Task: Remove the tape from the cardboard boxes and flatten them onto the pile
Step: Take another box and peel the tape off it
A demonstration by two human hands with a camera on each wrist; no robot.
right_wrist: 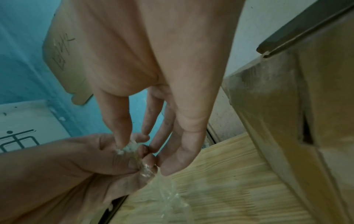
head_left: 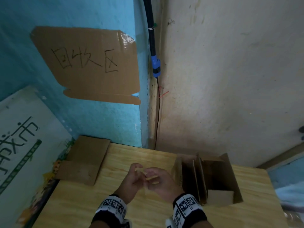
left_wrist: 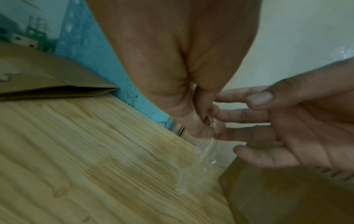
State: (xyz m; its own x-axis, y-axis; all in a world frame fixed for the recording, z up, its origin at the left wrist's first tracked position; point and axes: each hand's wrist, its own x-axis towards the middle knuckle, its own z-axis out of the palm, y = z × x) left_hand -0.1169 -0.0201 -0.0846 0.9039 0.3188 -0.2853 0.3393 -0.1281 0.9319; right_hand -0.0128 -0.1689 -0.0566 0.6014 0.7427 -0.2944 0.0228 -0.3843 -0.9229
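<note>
Both hands met above the middle of the wooden tabletop (head_left: 82,203), working a strip of clear tape (left_wrist: 199,163) between them. The left hand (head_left: 131,180) had its thumb and fingers curled in and pinched on the crumpled upper end of the tape, while the rest of the strip hung down from that pinch toward the wood, wrinkled and see-through. The right hand (head_left: 162,182) faced it, fingers loosely spread and mostly straight; in the right wrist view its thumb and fingertips (right_wrist: 122,141) touched the tape wad at the left hand's pinch, though whether they actually gripped it could not be made out through the blur. To the right of the hands, just beside the right wrist, stood an open cardboard box (head_left: 218,176) with its flaps up and upright cardboard pieces inside it. To the left, well apart from the hands and against the blue wall (head_left: 105,122), lay the pile of flattened cardboard (head_left: 83,160), flat on the tabletop. A cardboard sign (head_left: 92,63) with handwritten characters hung on the blue wall above, and a black cable (head_left: 152,38) ran down the corner where the blue wall met the pale one.
</note>
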